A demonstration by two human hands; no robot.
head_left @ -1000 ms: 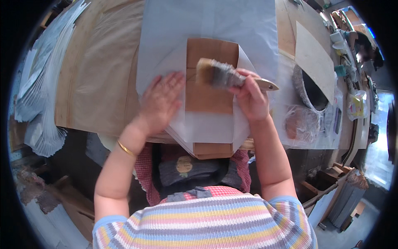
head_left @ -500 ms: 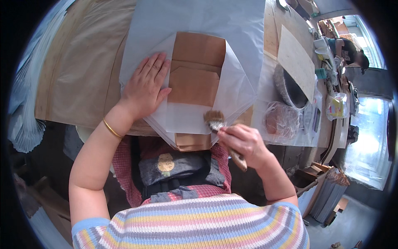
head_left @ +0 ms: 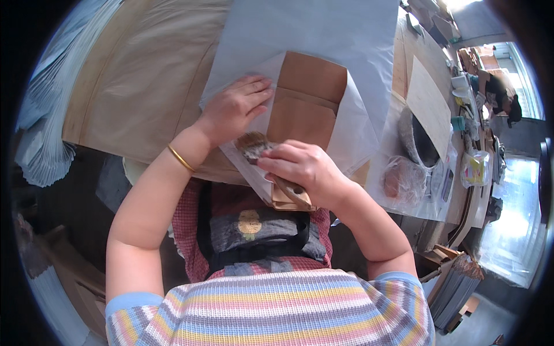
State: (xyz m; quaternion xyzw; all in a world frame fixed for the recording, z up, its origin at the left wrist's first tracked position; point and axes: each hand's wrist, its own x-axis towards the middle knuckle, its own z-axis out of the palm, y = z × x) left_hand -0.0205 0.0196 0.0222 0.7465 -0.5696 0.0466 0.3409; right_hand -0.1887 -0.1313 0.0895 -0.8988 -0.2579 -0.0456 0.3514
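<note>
A folded-open bag bottom of brown paper (head_left: pixel 303 118), with white paper flaps (head_left: pixel 360 118) on its sides, lies on the table in front of me. My left hand (head_left: pixel 234 109) rests flat on the white paper at its left edge, fingers stretched out. A flat wooden-handled brush (head_left: pixel 295 193) is gripped in my right hand (head_left: pixel 306 173). Its brown bristles (head_left: pixel 252 141) point left and meet the near left flap, just below my left hand. My right hand covers the near part of the brown paper.
Brown sheeting (head_left: pixel 150 81) covers the left of the table; large white sheets (head_left: pixel 300 26) lie beneath the bag. To the right stand a dark round tub (head_left: pixel 412 135) partly under a board (head_left: pixel 428 106), and a clear plastic bag (head_left: pixel 401 181). Another person (head_left: pixel 499 92) bends at the far right.
My right hand has swept the brush left, from the near right of the bag bottom to the left flap. The left hand stays flat on the paper. The whole view has shifted.
</note>
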